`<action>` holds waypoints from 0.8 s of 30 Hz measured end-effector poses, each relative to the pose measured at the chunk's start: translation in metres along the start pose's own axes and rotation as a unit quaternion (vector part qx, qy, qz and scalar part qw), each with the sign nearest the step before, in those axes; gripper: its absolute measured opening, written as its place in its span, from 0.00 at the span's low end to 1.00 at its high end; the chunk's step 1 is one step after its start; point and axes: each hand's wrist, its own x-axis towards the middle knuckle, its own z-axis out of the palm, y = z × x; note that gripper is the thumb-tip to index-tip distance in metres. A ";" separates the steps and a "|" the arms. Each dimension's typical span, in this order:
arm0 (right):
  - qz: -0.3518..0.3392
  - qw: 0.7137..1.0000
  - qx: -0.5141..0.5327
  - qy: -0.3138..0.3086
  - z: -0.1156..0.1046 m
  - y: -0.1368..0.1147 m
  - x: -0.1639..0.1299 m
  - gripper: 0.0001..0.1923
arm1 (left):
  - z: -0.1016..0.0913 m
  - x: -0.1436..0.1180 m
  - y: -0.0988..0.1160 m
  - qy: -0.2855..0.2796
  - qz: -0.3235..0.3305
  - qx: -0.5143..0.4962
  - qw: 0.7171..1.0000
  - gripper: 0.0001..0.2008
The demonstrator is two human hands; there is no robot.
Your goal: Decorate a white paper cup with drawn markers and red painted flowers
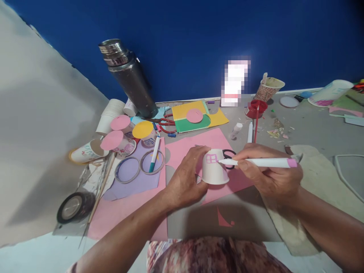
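Small white paper cup (214, 170), upside down w/ a pink window grid drawn on its side, sits at centre of the work surface on a large pink paper sheet (199, 142), just in front of the person. Left hand (186, 178) wraps the cup's left side, thumb & fingers curled round it, gripping. Right hand (267, 170) pinches a white marker w/ pink end cap (260, 162), fingers closed on the barrel; tip touches the cup near the window. Black-handled scissors (229, 154) lie just behind the cup, partly hidden. Grey card (222, 220) lies under both forearms.

Further out, left: two clear tape rings (139, 165) on lilac paper (133, 182), teal-tipped pen (154, 153) across one, cups topped w/ pink & yellow paper discs (125, 132), black tape roll (74, 206). Behind: steel thermos flask (127, 76), yellow/green card w/ pink circle (196, 115), red cup w/ stick (256, 110) against blue wall (199, 38).
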 end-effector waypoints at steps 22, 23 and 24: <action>0.084 0.995 0.051 -0.034 -0.002 0.018 0.001 0.32 | -0.006 0.007 0.000 -0.030 -0.173 -0.392 0.903 0.43; 0.086 0.993 0.062 -0.045 -0.001 0.019 0.001 0.36 | -0.006 0.007 0.000 -0.029 -0.182 -0.406 0.895 0.44; 0.084 0.993 0.066 -0.054 0.000 0.020 0.000 0.40 | -0.006 0.007 0.001 -0.031 -0.189 -0.415 0.890 0.45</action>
